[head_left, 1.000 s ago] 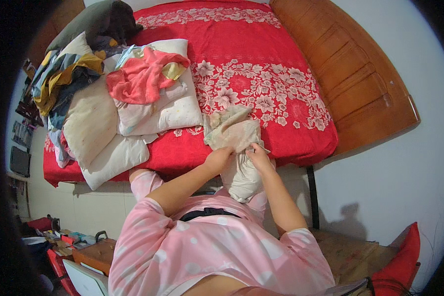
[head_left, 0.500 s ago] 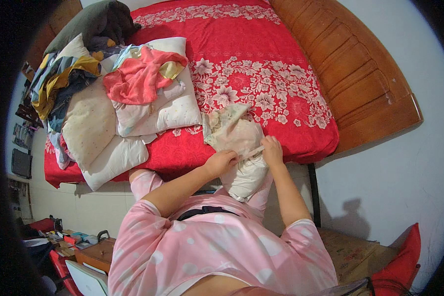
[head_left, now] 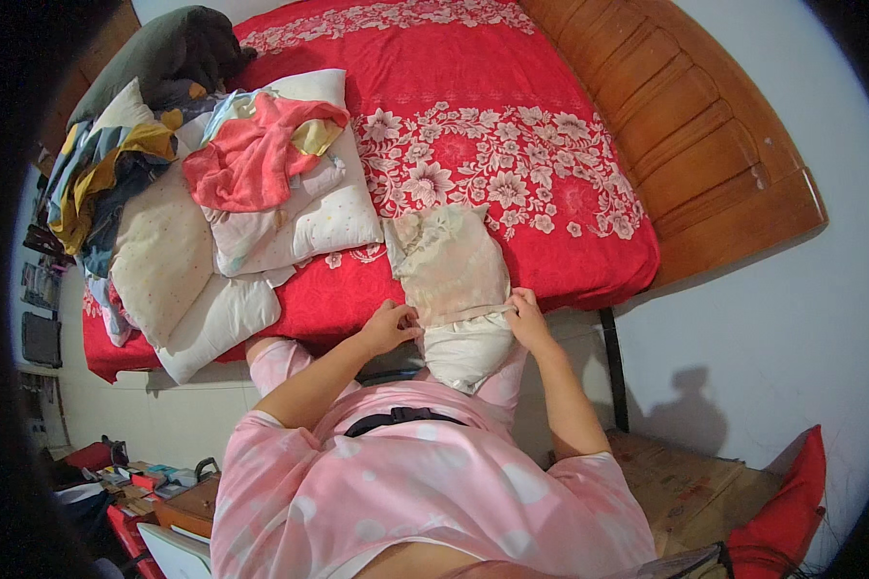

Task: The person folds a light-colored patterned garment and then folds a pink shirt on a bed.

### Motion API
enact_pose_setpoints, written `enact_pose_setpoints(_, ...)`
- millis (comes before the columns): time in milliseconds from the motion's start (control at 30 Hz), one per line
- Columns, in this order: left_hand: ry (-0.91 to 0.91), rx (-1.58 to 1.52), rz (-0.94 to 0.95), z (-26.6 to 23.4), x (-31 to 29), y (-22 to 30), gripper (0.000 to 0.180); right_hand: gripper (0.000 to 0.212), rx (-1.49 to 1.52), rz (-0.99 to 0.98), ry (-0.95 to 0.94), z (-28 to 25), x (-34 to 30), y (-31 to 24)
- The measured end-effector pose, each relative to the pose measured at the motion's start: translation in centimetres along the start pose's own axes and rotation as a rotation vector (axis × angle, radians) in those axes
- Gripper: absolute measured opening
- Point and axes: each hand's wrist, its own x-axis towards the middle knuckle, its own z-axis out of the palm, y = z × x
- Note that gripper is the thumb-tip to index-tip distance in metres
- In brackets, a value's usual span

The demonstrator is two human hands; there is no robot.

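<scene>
Cloth cover (head_left: pixel 451 270), pale and creased, lies over the near edge of the red bedspread (head_left: pixel 473 82), its near hem across a white cushion (head_left: pixel 466 355) above the person's lap. The left hand's (head_left: pixel 388 328) fingers curl at the hem's left end; whether they grip, I cannot tell. The right hand's (head_left: pixel 528 320) fingers pinch its right end. Coral cloth (head_left: pixel 251 159) lies left.

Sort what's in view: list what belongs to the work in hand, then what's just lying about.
In hand:
- pale cover, right hand pinching its edge, left hand beside it
- white pillow, partly covered

Lying about:
- coral cloth
- cream dotted pillow
- dark green bundle
- mustard-and-blue fabric
</scene>
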Motion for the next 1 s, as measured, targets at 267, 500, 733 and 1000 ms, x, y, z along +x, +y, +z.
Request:
enact_pose_setpoints(267,0.027,-0.557,-0.402,4.4,0.9,0.8,0.085,0.043,0.092,0.253,0.059,2.3,0.0,1.6)
enact_pose_setpoints(500,0.174,-0.505,-0.172,2.7,3.5,3.2,0.077,0.040,0.436,0.408,0.179,2.0,2.1,-1.8)
enact_pose_setpoints(733,0.465,-0.445,0.078,-4.6,7.8,5.4,0.073,0.040,0.802,0.247,0.483,2.0,5.3,-6.2)
enact_pose_setpoints(1000,0.438,-0.200,-0.174,1.2,7.4,-6.6,0.088,0.056,0.340,0.395,0.394,3.8,5.0,-0.3)
